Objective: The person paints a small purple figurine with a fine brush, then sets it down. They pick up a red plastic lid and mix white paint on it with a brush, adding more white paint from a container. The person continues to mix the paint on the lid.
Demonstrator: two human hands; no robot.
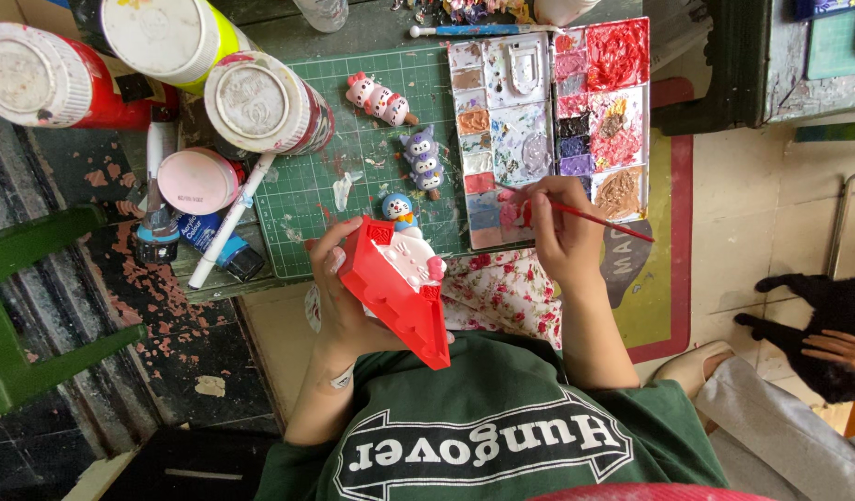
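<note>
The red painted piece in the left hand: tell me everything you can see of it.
The red piece is a flat, roughly triangular slab with stepped edges, glossy red on its sides and rim. Its face carries a raised white figure with small pink patches, apparently unfinished. It looks like plaster or ceramic. The left hand holds it tilted above the lap, fingers wrapped around its upper left edge. Its upper corner overlaps the green cutting mat.

Three big round paint jars with white lids, red-walled (33, 74), yellow-walled (163, 37) and red-smeared (265, 102), stand at the table's far left. Below them lie a pink-lidded pot (197, 181) and a blue-labelled paint tube (219, 243).
</note>
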